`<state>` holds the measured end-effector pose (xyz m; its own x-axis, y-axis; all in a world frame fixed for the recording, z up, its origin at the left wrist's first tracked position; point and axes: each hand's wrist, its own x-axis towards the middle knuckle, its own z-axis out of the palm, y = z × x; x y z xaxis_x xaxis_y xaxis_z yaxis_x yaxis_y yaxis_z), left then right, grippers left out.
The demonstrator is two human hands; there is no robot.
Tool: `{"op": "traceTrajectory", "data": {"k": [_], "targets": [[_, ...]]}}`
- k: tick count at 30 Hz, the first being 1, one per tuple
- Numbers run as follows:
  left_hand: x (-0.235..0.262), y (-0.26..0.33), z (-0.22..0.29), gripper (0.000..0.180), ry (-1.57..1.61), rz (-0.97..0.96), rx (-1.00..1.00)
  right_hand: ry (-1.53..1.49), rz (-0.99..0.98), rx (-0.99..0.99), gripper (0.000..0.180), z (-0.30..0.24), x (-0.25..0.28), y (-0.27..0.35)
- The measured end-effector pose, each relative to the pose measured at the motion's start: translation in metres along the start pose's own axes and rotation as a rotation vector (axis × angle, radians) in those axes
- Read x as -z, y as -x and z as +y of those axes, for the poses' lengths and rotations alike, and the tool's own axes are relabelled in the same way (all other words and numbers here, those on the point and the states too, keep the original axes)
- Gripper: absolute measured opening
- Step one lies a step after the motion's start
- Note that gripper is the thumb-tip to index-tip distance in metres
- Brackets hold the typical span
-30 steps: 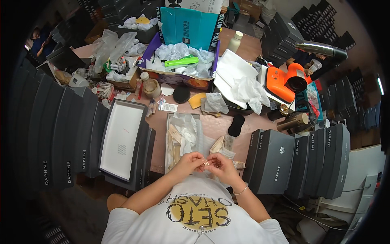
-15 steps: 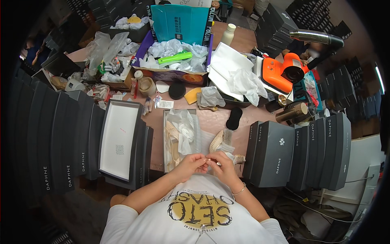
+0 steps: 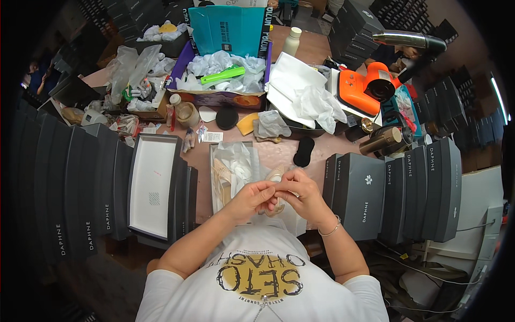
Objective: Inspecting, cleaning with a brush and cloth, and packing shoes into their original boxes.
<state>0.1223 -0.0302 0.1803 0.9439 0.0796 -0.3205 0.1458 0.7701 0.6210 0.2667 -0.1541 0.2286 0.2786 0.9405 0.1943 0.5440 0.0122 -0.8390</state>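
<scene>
Clear plastic wrap fills the open box (image 3: pixel 214 182) beside both hands (image 3: pixel 279 196).

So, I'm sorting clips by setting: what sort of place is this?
Probably a shoe-packing workbench: stacked dark grey shoe boxes, an open box with crumpled white tissue, and both hands working a beige shoe.

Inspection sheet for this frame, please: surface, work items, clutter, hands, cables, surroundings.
Surface: brown table, largely covered.
Work items: small pale item pinched between both hands, too small to identify; open box with tissue and a beige shoe just beyond.
Clutter: empty open box, crumpled white paper, orange tool, green marker.
Hands: left hand and right hand meet, fingers on the item.
Cables: thin wires at lower right.
Surroundings: dark shoe boxes stacked on both sides.
</scene>
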Motion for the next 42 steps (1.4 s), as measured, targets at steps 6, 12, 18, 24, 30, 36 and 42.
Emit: {"op": "traceTrajectory", "data": {"k": [6,12,18,24,30,36,42], "targets": [[0.009,0.007,-0.042,0.021,0.243,0.077,0.022,-0.51,0.123,-0.31,0.013,0.032,-0.045,0.033],[0.016,0.003,-0.052,0.021,0.203,0.127,0.061,-0.831,0.348,-0.564,0.013,0.043,-0.072,0.058],[0.005,0.001,-0.047,0.022,0.061,0.14,0.031,-0.569,0.39,-0.481,0.011,0.024,-0.062,0.053],[0.005,0.004,-0.046,0.022,-0.043,0.169,0.051,-0.566,0.446,-0.523,0.01,0.025,-0.066,0.053],[0.007,0.006,-0.049,0.022,0.081,0.137,0.038,-0.817,0.44,-0.568,0.011,0.033,-0.062,0.054],[0.006,0.007,-0.051,0.024,0.01,0.176,0.032,-0.88,0.449,-0.562,0.011,0.034,-0.063,0.055],[0.001,0.007,-0.048,0.027,-0.143,0.234,-0.042,-0.808,0.436,-0.537,0.01,0.034,-0.061,0.056]]}}
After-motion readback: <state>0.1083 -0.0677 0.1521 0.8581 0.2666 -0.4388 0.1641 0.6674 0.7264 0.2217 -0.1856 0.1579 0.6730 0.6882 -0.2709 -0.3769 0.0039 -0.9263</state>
